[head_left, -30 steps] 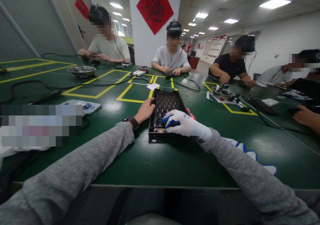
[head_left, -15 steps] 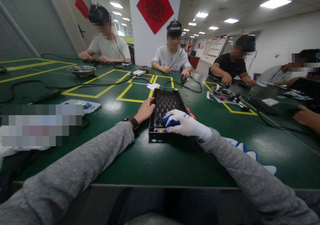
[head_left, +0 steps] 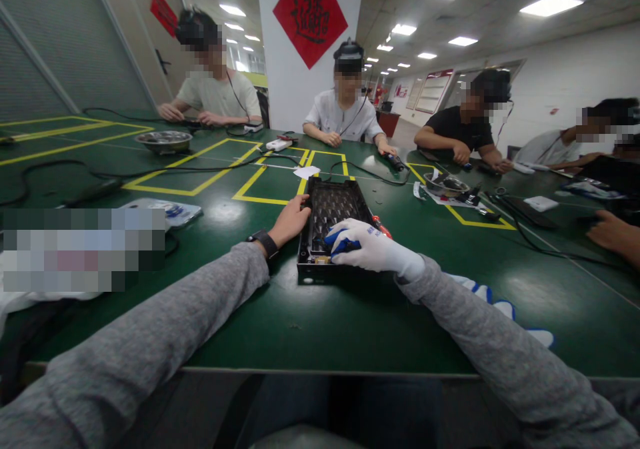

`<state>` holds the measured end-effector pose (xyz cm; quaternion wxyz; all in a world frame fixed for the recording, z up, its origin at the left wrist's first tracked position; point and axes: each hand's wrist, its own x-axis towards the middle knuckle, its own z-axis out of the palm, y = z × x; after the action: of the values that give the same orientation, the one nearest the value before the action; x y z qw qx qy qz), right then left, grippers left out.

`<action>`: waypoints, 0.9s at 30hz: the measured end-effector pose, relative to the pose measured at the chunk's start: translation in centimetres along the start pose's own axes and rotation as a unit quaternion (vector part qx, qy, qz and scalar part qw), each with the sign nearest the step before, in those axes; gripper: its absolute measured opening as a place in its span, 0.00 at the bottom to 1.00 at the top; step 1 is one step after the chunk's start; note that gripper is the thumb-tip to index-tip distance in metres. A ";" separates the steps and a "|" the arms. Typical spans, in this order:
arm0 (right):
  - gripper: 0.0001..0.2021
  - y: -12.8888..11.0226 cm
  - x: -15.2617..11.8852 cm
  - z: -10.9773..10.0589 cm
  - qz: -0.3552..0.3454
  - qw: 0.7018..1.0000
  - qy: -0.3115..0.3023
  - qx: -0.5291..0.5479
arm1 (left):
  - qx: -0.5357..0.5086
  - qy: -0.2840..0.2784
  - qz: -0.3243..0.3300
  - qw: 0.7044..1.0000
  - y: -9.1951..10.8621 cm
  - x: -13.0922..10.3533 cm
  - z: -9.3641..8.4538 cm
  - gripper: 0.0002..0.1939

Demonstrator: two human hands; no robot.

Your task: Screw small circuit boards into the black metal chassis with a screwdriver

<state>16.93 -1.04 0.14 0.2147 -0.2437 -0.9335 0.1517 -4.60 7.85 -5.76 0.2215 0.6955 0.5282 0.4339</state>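
Note:
In front of me on the table lies a shallow black plastic case [head_left: 320, 272], open on top, with rows of small posts inside. A small brass-coloured part [head_left: 321, 260] shows at its near end. My left hand [head_left: 291, 218] is bare and grips the case's left side wall, thumb and fingers at the rim. On my right hand [head_left: 364, 244] is a white glove with blue fingertips. It reaches into the near right part of the case with fingers curled together; whatever they pinch is hidden.
A red-and-black object [head_left: 382, 227] lies against the case's right side. White-and-blue gloves [head_left: 500, 310] are by my right forearm. Metal bowls [head_left: 164, 142], a plastic packet [head_left: 185, 213], paper scraps [head_left: 307, 172] and black cables [head_left: 200, 168] are spread about. Several co-workers sit around the table.
Both my hands and the case look the same as before. Across the table, a co-worker's hand has moved a dark tool to the right.

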 end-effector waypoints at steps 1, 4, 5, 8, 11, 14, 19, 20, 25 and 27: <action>0.10 0.0 0.0 0.0 -0.001 1.000 0.004 0.001 | 0.000 0.001 -0.001 1.000 0.0 0.0 0.0 0.26; 0.10 0.0 0.0 0.1 -0.006 1.000 0.021 -0.002 | 0.000 -0.001 -0.006 1.000 0.0 0.0 0.0 0.26; 0.10 0.1 0.0 0.1 -0.008 1.000 0.022 -0.005 | 0.000 -0.002 -0.006 1.000 0.0 0.0 0.0 0.26; 0.10 0.2 0.0 0.1 -0.020 1.000 0.013 -0.009 | -0.002 -0.002 -0.009 1.000 0.0 0.0 0.0 0.26; 0.10 0.2 0.0 0.1 -0.019 1.000 0.009 -0.001 | -0.008 0.000 -0.009 1.000 0.0 0.0 0.0 0.26; 0.09 0.1 0.0 0.0 -0.011 1.000 0.007 0.008 | -0.009 0.001 -0.007 1.000 -0.1 0.1 0.1 0.26; 0.09 0.0 0.0 0.0 0.000 1.000 0.005 0.006 | -0.004 -0.001 -0.008 1.000 -0.1 0.1 0.0 0.26; 0.09 0.0 0.0 0.0 0.000 1.000 0.005 0.006 | -0.004 -0.001 -0.008 1.000 0.0 0.0 0.0 0.26; 0.09 -0.1 0.0 0.0 0.001 1.000 0.011 0.001 | -0.005 -0.001 -0.005 1.000 0.1 -0.1 0.0 0.26; 0.09 -0.1 0.0 0.0 0.002 1.000 0.011 -0.002 | -0.005 0.001 -0.005 1.000 0.0 -0.1 0.0 0.26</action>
<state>16.88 -1.13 0.20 0.2238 -0.2481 -0.9309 0.1474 -4.60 7.77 -5.78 0.2263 0.6917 0.5297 0.4357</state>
